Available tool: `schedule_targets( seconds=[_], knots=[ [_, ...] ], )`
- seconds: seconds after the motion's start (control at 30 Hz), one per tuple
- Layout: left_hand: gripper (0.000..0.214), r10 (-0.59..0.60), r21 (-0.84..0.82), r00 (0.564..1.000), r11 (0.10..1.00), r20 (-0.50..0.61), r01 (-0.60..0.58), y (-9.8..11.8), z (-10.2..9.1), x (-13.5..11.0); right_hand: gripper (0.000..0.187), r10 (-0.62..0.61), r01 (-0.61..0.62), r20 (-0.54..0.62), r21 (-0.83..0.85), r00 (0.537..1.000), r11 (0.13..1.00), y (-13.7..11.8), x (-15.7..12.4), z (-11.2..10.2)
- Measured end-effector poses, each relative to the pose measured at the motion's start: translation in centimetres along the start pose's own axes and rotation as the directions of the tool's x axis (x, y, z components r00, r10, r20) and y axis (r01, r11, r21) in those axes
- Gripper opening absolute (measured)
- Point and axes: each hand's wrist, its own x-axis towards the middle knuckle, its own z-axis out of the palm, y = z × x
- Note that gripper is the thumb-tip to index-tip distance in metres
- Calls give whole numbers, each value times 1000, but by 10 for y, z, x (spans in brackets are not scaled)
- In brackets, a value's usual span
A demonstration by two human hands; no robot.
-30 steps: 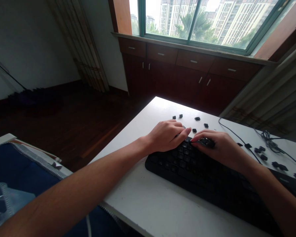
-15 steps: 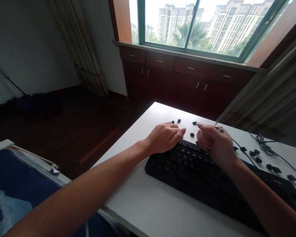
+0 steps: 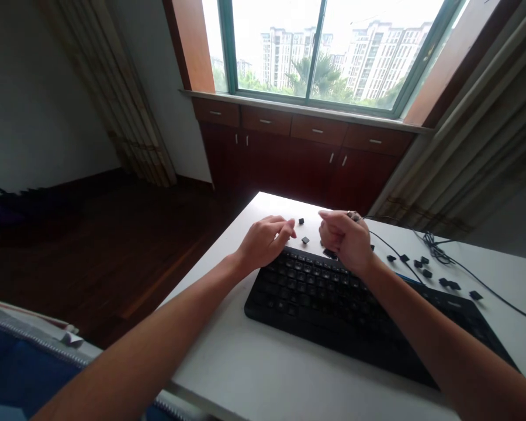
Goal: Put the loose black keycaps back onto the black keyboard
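Black plastic makes up the computer keyboard (image 3: 319, 321), which lies aslant on the white table (image 3: 263, 362), its left end nearer the table's left edge. The chief change over the last second is in the right hand (image 3: 344, 237): it was down at the upper-left keys, its fingers close to the other hand, and it is now drawn back as a narrow fist over the keyboard's back edge. So it is no longer at those keys, and the hands stand apart; whether the fist encloses anything I cannot tell.

The left hand (image 3: 267, 238) has kept its place by the back left corner, loosely curled, thumb near the fingers; its grip, too, cannot be told.

On the table between the hands a loose keycap (image 3: 305, 240) shows where half a second ago there seemed to be none, which suggests it was just put down or dropped there. A second keycap (image 3: 301, 221) lies behind it. A dark piece (image 3: 330, 254) shows below the fist, partly covered. More loose keycaps (image 3: 427, 273) lie scattered to the right, near a bunched cable (image 3: 436, 251), so the keyboard looks partly stripped; which positions are bare is too dark to count.
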Motion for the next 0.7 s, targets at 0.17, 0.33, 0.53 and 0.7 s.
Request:
schedule_targets(
  seconds=[0.17,0.33,0.53,0.7],
  knots=[
    [41,-47,40,999,998,-19,48,-12,2,2,52,-32,23,-74,-116,997,993,-36,3,-27],
    [30,-109,72,994,991,-11,109,-27,1,2,49,104,-151,-110,-666,989,731,-37,-9,-66],
    [39,-188,28,979,982,82,186,-34,2,2,42,119,-86,-39,-904,992,418,-26,-11,-82],
    [45,-256,10,963,967,88,256,-36,8,1,38,212,-13,63,-939,975,343,-21,-12,-73]
  ],
)
